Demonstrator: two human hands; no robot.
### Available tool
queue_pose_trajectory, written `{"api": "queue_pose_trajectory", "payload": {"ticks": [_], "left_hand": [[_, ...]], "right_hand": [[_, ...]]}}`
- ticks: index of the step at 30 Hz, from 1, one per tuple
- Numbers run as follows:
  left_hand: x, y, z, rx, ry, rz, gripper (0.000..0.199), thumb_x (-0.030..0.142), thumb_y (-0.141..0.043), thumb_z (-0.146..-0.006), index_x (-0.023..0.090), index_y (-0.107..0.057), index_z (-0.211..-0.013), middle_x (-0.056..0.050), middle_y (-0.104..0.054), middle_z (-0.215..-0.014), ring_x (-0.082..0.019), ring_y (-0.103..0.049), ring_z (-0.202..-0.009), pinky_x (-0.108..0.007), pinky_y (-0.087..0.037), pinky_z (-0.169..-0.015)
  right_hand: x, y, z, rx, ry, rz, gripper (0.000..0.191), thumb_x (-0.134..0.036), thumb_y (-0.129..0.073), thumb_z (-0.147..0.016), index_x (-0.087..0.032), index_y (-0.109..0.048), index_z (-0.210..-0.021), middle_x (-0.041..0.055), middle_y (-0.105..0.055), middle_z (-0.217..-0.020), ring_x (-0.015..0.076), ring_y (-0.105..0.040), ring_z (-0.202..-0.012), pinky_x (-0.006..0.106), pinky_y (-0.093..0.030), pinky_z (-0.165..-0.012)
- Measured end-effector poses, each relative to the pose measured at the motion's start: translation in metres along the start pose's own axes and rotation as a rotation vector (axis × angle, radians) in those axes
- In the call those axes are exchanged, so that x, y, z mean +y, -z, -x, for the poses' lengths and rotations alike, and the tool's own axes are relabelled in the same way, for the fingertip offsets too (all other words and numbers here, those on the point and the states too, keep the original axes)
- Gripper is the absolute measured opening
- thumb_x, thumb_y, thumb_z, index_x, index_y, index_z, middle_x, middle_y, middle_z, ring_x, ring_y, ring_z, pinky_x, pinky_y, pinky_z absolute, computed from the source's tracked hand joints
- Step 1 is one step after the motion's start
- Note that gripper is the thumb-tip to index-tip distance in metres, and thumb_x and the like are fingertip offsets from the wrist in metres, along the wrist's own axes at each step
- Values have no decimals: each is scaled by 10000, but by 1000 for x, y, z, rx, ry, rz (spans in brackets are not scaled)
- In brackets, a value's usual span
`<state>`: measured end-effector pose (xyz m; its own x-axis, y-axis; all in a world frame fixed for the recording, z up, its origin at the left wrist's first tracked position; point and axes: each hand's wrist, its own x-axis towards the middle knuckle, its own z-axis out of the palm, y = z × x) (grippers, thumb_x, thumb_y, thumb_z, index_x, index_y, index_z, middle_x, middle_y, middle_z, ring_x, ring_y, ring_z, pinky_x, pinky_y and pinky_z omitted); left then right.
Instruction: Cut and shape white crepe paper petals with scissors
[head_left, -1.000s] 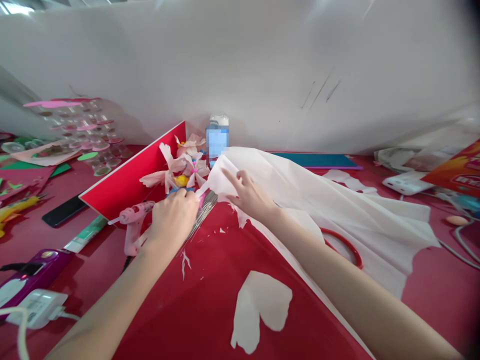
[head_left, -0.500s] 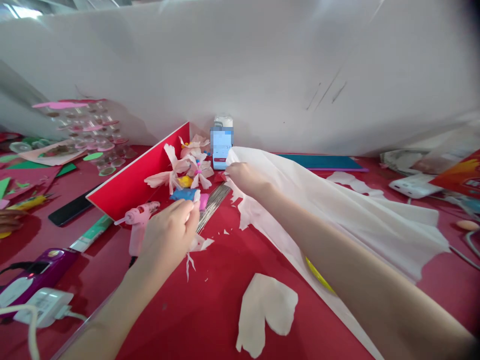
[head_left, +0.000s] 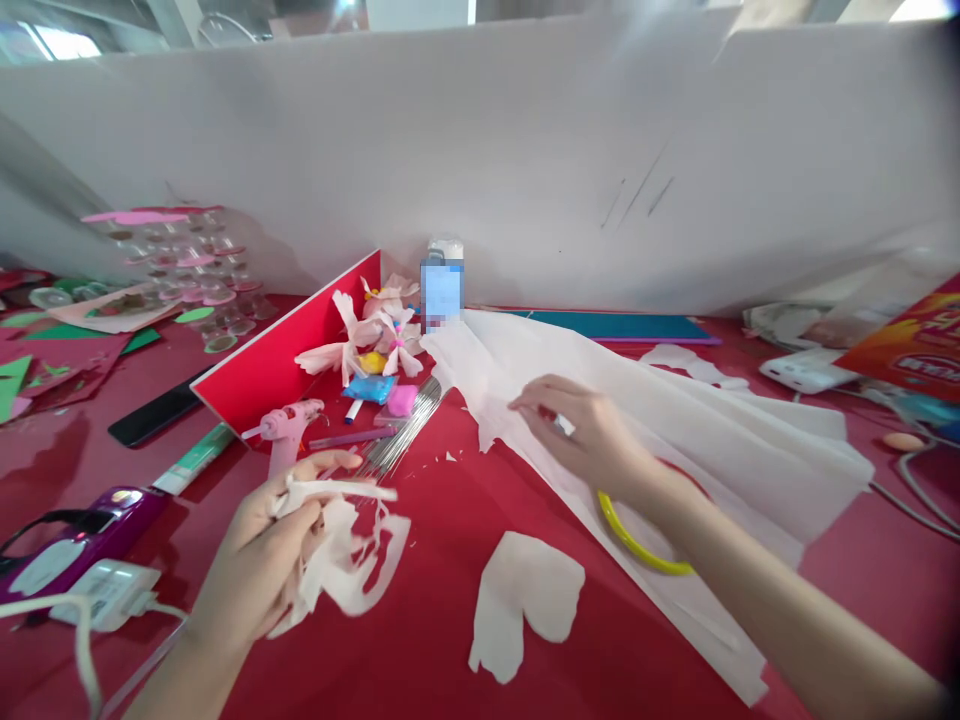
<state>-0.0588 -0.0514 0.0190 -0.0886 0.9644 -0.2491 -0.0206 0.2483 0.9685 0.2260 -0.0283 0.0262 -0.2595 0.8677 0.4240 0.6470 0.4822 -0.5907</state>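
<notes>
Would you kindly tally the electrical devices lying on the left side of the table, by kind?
Pink hot glue gun: 1
Black smartphone: 1
Purple corded appliance: 1
White plug adapter: 1
Total: 4

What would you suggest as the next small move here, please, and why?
Probably drop the torn white paper scrap in the left hand onto the red board, since it looks like offcut and the right hand is over the white paper sheet.
</notes>
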Motion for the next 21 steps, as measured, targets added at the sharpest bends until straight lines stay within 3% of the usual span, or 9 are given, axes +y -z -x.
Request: {"api": "queue_pose_trajectory", "payload": {"ticks": [2, 3, 5, 7, 10, 13, 16, 19, 21], "left_hand": [[-6, -11, -1, -43, -49, -26, 199, 221, -584, -687, 196, -598, -884, 31, -603, -628, -76, -449, -394, -182, -371, -377], [-9, -18, -1, -67, -97, -36, 138, 221, -554, -698, 192, -581, -830, 35, -567, -594, -87, -471, -425, -187, -392, -406], [-13, -34, 1, -113, -208, -116, 69, 232, -526, -722, 197, -547, -778, 35, -526, -588, -111, -518, -494, -208, -437, -467], [-19, -46, 9, -192, -312, -203, 147, 330, -518, -779, 202, -549, -845, -8, -585, -698, -161, -594, -610, -254, -488, -533], [-29, -50, 20, -304, -325, -278, 303, 477, -509, -820, 207, -537, -956, -22, -613, -752, -175, -614, -633, -270, -502, -546], [-35, -36, 20, -336, -249, -494, 289, 506, -504, -853, 220, -504, -809, 65, -475, -545, -114, -471, -417, -213, -381, -396], [-25, -22, 2, -259, -448, -750, 251, 447, -476, -892, 219, -501, -789, 41, -517, -599, -142, -558, -538, -220, -429, -482], [-7, -30, -27, -196, -693, -888, 238, 406, -447, -921, 204, -538, -1009, -30, -637, -856, -187, -632, -751, -287, -507, -659], [-1, -49, -50, -282, -823, -901, 275, 289, -334, -966, 186, -560, -1084, -74, -618, -1055, -192, -620, -947, -327, -509, -830]], "right_hand": [[-25, -22, 21, -164, -233, -333, 262, -297, -541, -906, -193, -616, -1134, 88, -648, -1077, 187, -621, -917, 305, -516, -746], [-39, -36, 28, -305, -340, -572, 433, -338, -608, -864, -202, -522, -1267, 101, -622, -1152, 185, -629, -910, 301, -528, -720], [-65, -63, 37, -446, -574, -938, 460, -326, -716, -771, -185, -556, -1179, 76, -641, -1055, 160, -634, -814, 286, -519, -705], [-84, -81, 38, -238, -733, -1180, 240, -291, -719, -743, -148, -605, -899, 18, -633, -799, 123, -615, -702, 251, -495, -693], [-92, -85, 33, -169, -788, -1360, 77, -151, -644, -689, -163, -591, -743, -39, -566, -629, 83, -547, -568, 208, -449, -596], [-82, -70, 34, -297, -729, -1333, 116, -117, -561, -678, -170, -637, -748, -17, -613, -666, 103, -589, -645, 228, -470, -688], [-61, -52, 50, -189, -682, -991, 211, -170, -593, -739, -189, -668, -936, 38, -675, -1009, 154, -613, -979, 271, -441, -901], [-40, -39, 78, -146, -623, -651, 149, -238, -506, -832, -195, -647, -854, 31, -656, -832, 164, -617, -775, 282, -482, -711], [-27, -35, 98, -95, -536, -558, 207, -220, -441, -869, -208, -617, -760, 17, -627, -734, 159, -597, -703, 272, -480, -652]]}}
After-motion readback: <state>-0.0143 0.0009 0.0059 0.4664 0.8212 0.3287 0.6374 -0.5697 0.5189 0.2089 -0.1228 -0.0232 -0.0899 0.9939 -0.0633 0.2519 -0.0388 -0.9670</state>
